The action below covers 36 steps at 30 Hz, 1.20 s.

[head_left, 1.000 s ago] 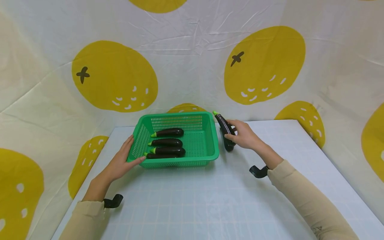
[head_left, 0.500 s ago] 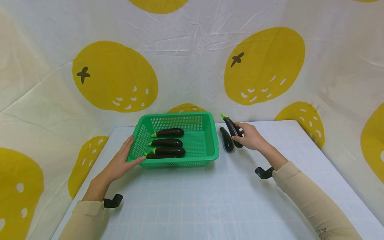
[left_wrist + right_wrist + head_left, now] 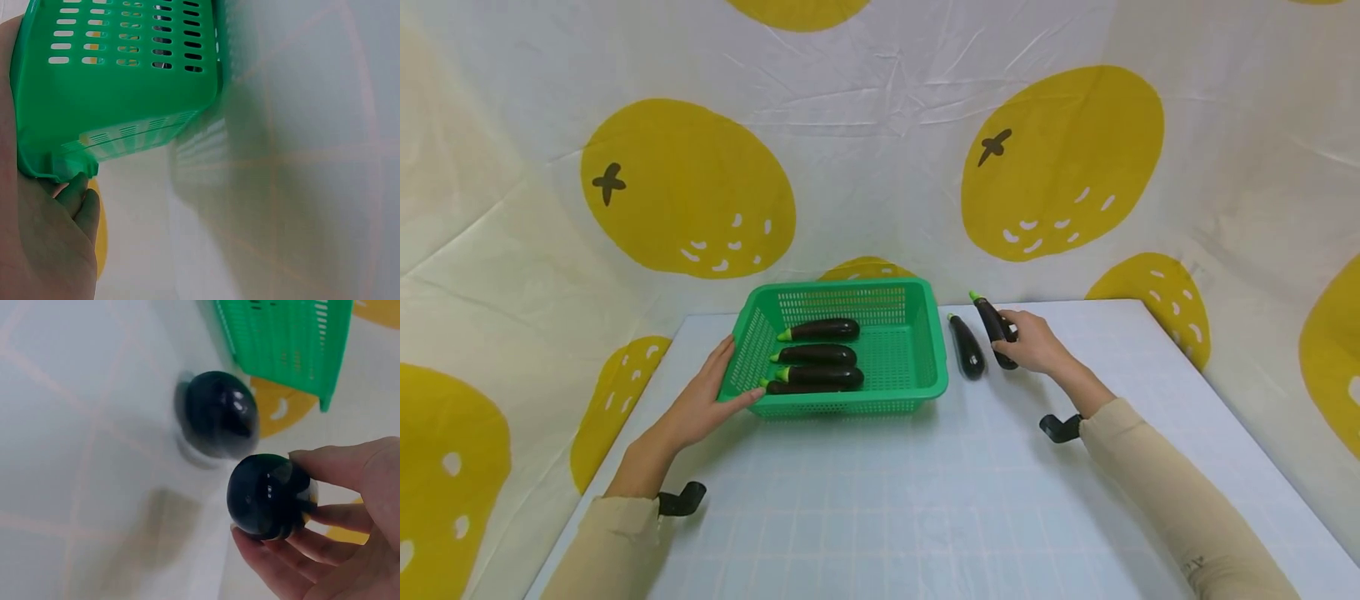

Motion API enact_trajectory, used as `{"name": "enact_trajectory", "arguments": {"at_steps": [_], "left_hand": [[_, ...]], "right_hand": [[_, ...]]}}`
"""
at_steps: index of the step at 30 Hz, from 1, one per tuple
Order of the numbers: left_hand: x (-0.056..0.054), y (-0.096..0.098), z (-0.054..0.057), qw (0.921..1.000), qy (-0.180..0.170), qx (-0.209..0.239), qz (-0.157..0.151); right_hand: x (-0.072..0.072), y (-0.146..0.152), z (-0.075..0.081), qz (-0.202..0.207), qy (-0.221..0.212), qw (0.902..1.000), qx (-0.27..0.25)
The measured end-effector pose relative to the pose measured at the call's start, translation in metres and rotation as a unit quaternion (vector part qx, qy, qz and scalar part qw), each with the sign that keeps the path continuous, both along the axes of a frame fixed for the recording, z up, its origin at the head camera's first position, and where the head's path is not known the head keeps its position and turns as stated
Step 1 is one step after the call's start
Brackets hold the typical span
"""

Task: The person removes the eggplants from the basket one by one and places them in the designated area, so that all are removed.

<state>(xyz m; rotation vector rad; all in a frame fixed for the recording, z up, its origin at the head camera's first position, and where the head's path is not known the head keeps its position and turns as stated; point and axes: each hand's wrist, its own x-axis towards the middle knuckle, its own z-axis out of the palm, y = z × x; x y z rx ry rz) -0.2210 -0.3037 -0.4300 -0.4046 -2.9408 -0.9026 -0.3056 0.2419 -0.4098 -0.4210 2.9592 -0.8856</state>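
Observation:
In the head view, a green slotted plastic basket (image 3: 925, 360) stands near the table's back edge. My left hand (image 3: 703, 408) grips its left end, thumb on the front rim; the left wrist view shows fingertips (image 3: 87, 206) at the rim's lip. Several dark eggplants (image 3: 820, 331) with green caps lie inside, towards the left. To the basket's right, my right hand (image 3: 1032, 340) holds an eggplant (image 3: 265, 497) between thumb and fingers, cap end pointing to the back. Its shadow falls apart from it on the table. Another eggplant (image 3: 966, 348) lies between this hand and the basket.
The table (image 3: 880, 500) has a pale blue, faintly checked cover. Right behind it hangs a whitish cloth (image 3: 880, 192) with large yellow fruit prints. A black wrist mount (image 3: 1060, 428) juts from the right wrist and another black mount (image 3: 682, 499) from the left.
My right hand has moved right with its eggplant, away from the basket. The eggplant lying beside the basket, earlier mostly covered, now shows fully. My left hand stays on the basket.

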Motion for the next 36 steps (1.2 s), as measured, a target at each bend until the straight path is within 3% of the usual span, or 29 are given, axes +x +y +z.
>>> {"name": "enact_trajectory", "arguments": {"at_steps": [7, 21, 36], "left_hand": [[0.002, -0.001, -0.003, 1.0, -0.001, 0.004, 0.001], [0.0, -0.001, -0.005, 1.0, 0.0, 0.0, 0.004], [-0.002, -0.001, -0.004, 1.0, 0.003, -0.001, 0.006]], "right_hand": [[-0.008, 0.002, -0.019, -0.014, -0.003, 0.9998, 0.016], [-0.018, -0.003, -0.038, -0.052, -0.041, 0.9965, 0.052], [-0.018, -0.006, -0.032, -0.058, -0.055, 0.9949, 0.062]]}}
